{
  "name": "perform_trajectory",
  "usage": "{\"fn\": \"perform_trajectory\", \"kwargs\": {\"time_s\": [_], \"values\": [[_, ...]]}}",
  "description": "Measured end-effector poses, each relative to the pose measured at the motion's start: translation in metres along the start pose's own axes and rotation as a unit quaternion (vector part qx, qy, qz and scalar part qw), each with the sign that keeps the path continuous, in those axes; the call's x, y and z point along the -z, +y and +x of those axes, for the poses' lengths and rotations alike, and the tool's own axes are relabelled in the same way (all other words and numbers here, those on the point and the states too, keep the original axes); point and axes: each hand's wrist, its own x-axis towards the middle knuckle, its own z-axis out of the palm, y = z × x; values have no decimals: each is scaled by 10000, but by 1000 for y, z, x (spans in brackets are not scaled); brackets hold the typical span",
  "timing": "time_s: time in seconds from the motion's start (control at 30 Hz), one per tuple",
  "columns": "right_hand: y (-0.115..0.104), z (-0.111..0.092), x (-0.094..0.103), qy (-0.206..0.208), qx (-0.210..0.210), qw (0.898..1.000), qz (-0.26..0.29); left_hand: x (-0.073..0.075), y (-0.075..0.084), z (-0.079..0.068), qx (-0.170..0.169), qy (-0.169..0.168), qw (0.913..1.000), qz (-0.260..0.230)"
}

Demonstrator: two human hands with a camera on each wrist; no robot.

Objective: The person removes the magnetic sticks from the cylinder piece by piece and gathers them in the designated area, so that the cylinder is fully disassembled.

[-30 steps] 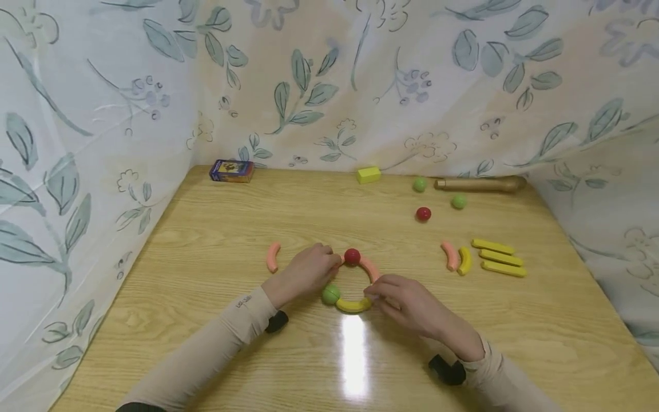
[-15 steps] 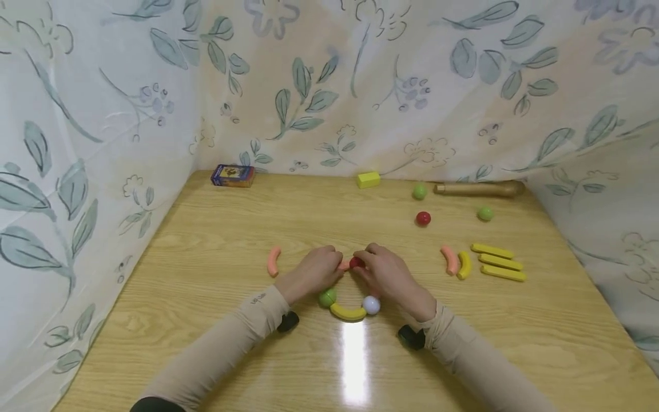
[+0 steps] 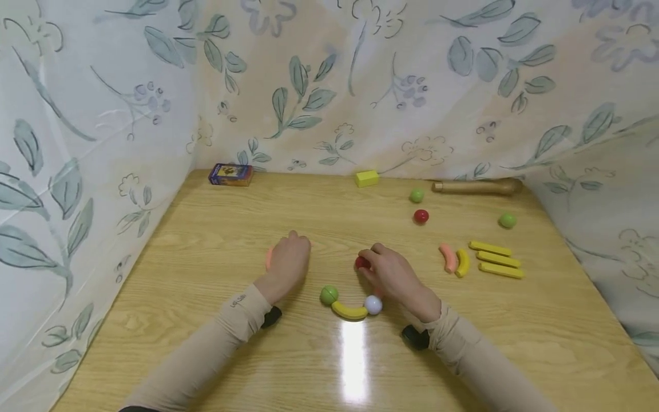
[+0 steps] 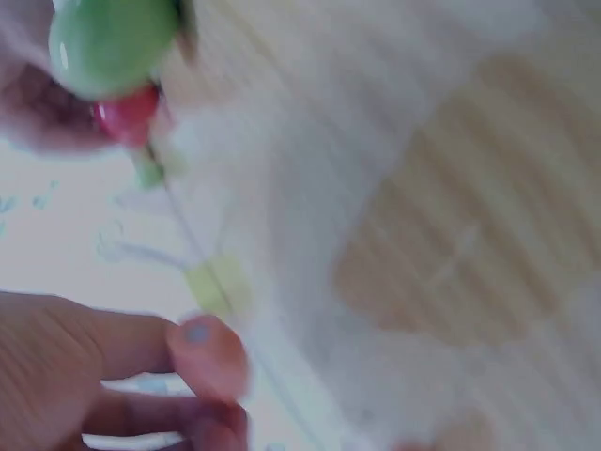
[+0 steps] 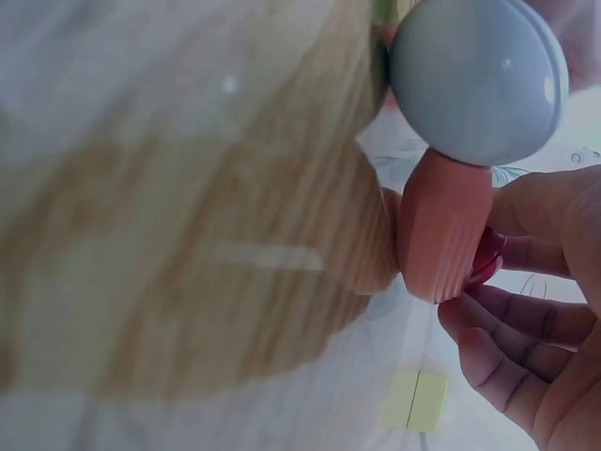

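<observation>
My left hand (image 3: 290,263) pinches a pink curved stick, which shows between its fingertips in the left wrist view with a grey spot on its end (image 4: 208,359). Left of that hand, partly covered by it, lies another pink curved stick (image 3: 269,257). The fingers of my right hand (image 3: 393,274) hold a red ball (image 3: 362,262). From the red ball a further pink curved stick (image 5: 446,225) runs to a white ball (image 3: 373,305), mostly hidden under the hand in the head view. A yellow curved stick (image 3: 350,311) joins the white ball to a green ball (image 3: 329,295).
On the right lie a pink curved stick (image 3: 448,258), a yellow curved stick (image 3: 462,263) and three straight yellow sticks (image 3: 498,259). Farther back are a red ball (image 3: 421,216), green balls (image 3: 507,220), a wooden rod (image 3: 476,187), a yellow block (image 3: 367,178) and a small box (image 3: 230,174).
My left hand has moved left with the pink stick, away from the red ball. The right hand went from the white ball to the red ball. A green ball at the back rolled right.
</observation>
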Motion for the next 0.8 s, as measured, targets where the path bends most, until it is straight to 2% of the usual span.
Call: {"fn": "perform_trajectory", "kwargs": {"time_s": [0.07,0.2,0.27,0.4,0.53,0.6,0.67,0.73,0.8], "values": [[-3,4,-1,-79,44,10000,32,2,-13,-5,179,105,9990,399],[-10,13,-5,-306,181,9994,54,-3,-36,-14,307,318,9965,702],[-12,16,-7,-355,205,9992,10,-5,-43,-17,330,421,9958,740],[-13,16,-9,-320,132,9994,-54,-10,-46,-17,249,764,9923,945],[-11,13,-8,-389,19,9992,41,-10,-38,-17,104,824,9923,920],[-8,10,-4,-419,-54,9990,110,-6,-29,-19,-179,745,9957,530],[-4,6,1,-365,-145,9990,191,-2,-17,-23,-779,639,9949,-78],[1,0,9,-215,-183,9992,284,2,-5,-27,-1561,528,9842,-648],[5,-7,16,-84,-107,9990,424,4,6,-30,-2388,325,9651,-1026]]}}
